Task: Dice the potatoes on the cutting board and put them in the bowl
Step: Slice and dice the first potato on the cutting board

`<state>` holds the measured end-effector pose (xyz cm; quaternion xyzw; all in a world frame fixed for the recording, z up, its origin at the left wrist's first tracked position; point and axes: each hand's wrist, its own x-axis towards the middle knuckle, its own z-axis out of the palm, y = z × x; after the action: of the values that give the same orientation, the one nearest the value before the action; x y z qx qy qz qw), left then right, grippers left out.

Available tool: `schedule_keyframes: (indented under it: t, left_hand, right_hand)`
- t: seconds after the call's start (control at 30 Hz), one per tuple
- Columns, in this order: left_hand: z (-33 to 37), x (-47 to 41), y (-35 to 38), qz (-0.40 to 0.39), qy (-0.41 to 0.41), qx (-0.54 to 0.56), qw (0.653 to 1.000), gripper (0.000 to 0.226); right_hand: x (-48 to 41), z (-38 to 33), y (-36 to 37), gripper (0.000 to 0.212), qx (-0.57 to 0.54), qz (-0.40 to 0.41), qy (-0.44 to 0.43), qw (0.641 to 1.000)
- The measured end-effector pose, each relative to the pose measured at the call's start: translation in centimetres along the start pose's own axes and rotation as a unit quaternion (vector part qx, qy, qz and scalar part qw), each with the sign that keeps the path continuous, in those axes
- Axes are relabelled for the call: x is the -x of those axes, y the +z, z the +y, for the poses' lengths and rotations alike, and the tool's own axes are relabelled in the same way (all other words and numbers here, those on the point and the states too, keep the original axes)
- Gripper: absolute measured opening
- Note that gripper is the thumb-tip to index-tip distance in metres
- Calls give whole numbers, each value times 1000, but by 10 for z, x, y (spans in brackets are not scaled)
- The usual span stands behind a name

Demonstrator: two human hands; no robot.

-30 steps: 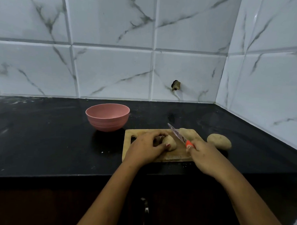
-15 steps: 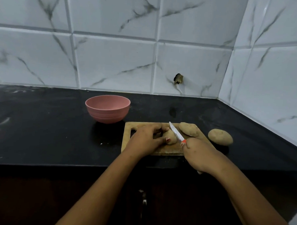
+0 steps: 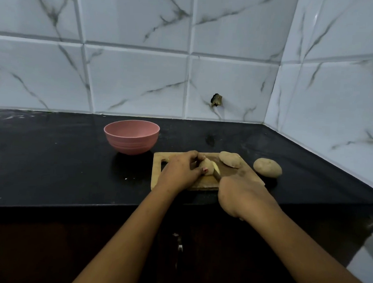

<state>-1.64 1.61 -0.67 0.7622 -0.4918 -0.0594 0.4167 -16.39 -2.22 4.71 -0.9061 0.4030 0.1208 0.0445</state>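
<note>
A wooden cutting board (image 3: 250, 172) lies on the black counter. My left hand (image 3: 180, 173) grips a small potato (image 3: 207, 167) on the board, fingers curled over it. My right hand (image 3: 241, 195) holds a knife (image 3: 216, 172) whose blade is down in the potato's right end, where a pale cut face shows; the handle is hidden in my fist. A second potato (image 3: 230, 159) lies at the board's far right corner. A third potato (image 3: 267, 167) sits on the counter just right of the board. The pink bowl (image 3: 131, 136) stands left of and behind the board; I see nothing in it.
The black counter (image 3: 52, 157) stretches left of the bowl, with its front edge just below the board. White marble-look tiled walls (image 3: 141, 75) close the back and right side, meeting in a corner at the far right.
The knife blade has come down from above the potato into its right end, exposing a pale cut face. My right hand dropped lower. My left hand kept its grip on the potato.
</note>
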Motion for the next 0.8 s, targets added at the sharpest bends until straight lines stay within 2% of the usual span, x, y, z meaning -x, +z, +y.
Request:
schedule_keyframes:
  t: [0.17, 0.37, 0.47, 0.8]
  left_hand:
    - [1, 0, -1, 0, 4, 9, 1000, 20]
    - [0, 4, -4, -5, 12, 9, 1000, 23]
    - [1, 5, -5, -5, 17, 3, 1000, 23]
    - [-2, 4, -4, -7, 13, -6, 1000, 33]
  right_hand:
    - [-4, 4, 1, 15, -9, 25, -12, 1000]
    - [-28, 17, -1, 27, -81, 91, -34, 992]
    - [-27, 21, -8, 26, -135, 97, -33, 986]
    - [-24, 20, 0, 28, -155, 108, -37, 981]
